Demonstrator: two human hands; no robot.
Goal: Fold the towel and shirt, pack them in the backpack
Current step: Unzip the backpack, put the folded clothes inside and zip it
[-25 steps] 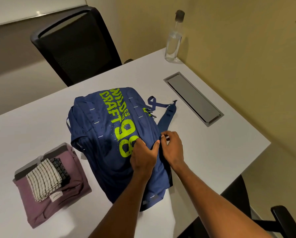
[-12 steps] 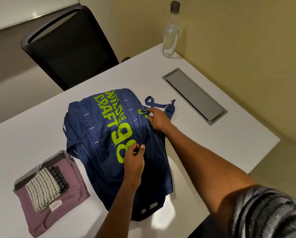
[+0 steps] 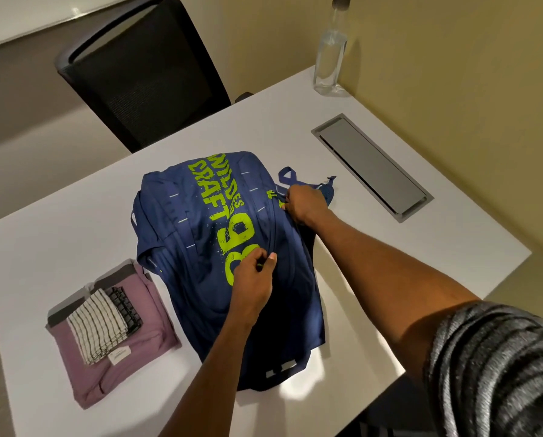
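Since right hand point(image 3: 304, 203) has run from beside left hand point(image 3: 252, 279) up to backpack point(image 3: 200, 247) top edge, we judge zip opening — right grip closed at zip, likely on pull, left grip pinching backpack fabric. Folded towel point(image 3: 98, 329) on folded shirt point(image 3: 150, 310), left of backpack, not yet packed.

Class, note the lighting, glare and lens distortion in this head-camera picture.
Head view: a bright glare patch on the white table by the backpack's near end; the table's edges bow from the wide lens; the striped sleeve at lower right looms large and soft.
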